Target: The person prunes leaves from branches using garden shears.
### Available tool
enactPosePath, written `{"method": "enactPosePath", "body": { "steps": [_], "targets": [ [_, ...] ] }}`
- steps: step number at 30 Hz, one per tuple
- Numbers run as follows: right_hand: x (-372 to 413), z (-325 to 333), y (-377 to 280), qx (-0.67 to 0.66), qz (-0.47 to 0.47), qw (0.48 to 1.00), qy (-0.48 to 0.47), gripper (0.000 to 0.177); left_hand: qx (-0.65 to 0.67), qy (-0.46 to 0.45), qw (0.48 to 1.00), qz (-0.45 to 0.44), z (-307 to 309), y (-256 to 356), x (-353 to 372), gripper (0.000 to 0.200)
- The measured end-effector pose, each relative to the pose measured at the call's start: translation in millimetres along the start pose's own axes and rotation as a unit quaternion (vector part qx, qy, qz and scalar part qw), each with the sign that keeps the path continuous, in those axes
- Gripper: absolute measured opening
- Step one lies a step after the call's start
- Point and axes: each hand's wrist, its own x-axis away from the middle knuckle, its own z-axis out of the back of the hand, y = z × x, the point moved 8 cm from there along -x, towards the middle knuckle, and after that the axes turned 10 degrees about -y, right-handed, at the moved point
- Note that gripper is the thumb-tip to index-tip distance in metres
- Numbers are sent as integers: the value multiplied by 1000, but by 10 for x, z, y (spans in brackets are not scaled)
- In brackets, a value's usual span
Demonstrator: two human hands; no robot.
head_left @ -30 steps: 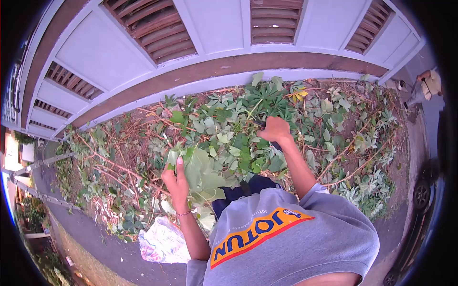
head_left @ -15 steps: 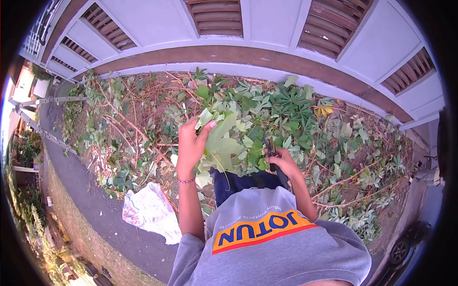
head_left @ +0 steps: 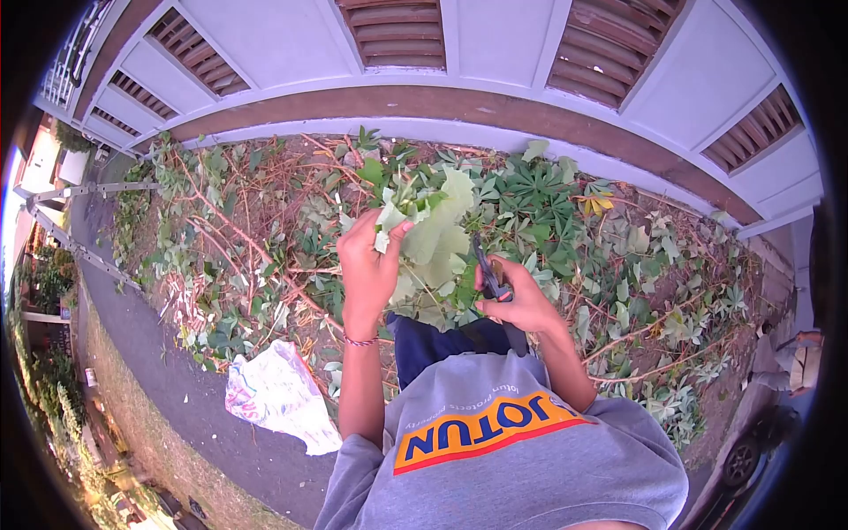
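A bunch of broad green leaves [head_left: 439, 231] hangs from my left hand [head_left: 369, 258], whose thumb and fingers are closed around it near the top. Close by on the right, my right hand [head_left: 521, 299] is wrapped around dark pruning shears [head_left: 488, 276]. The shears' tip points up beside the right edge of the leaves. Their lower handle is partly hidden by the palm. Cut branches and leaves [head_left: 539, 190] cover the ground below both hands.
A pale wall [head_left: 503, 40] with louvred vents runs along the top. A white plastic sack [head_left: 281, 396] lies on the dark pavement [head_left: 225, 455] at lower left. A metal ladder [head_left: 79, 238] stands at the left, and a car wheel [head_left: 740, 463] shows at lower right.
My right hand and the shears have moved left, closer to the leaves. My left hand has shifted slightly right, and the leaves are now higher and turned.
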Motion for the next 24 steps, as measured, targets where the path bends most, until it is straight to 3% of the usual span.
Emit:
{"method": "enactPosePath", "body": {
  "steps": [1,3,4,8,11,12,17,20,22,24],
  "targets": [
    [-36,-58,-9,-1,-3,1000,3,39,3,-4,1000,0,22,-7,-7,22],
    [-117,-117,-219,43,99,993,43,33,130,13,988,79,107,-202,-4,19],
    [-145,-146,-357,58,91,993,39,33,191,7,978,87,128,-200,-17,18],
    [-291,-281,-534,27,81,995,50,33,236,-59,966,86,130,-23,-70,18],
    [-458,-377,-475,-14,119,985,122,33,236,-87,965,75,-23,86,-104,18],
    [-470,-361,-524,53,136,979,139,33,224,-86,968,72,-44,106,-124,16],
    [-516,-380,-552,-9,157,980,125,40,268,-42,958,89,-30,142,-142,15],
    [-506,-365,-582,-54,160,977,127,31,270,-59,957,84,-39,126,-143,15],
    [-529,-333,-562,-76,156,977,127,31,246,-113,959,79,-97,110,-144,27],
    [-562,-293,-496,-121,142,976,112,30,259,-111,957,63,-87,175,-151,38]
  ]
}}
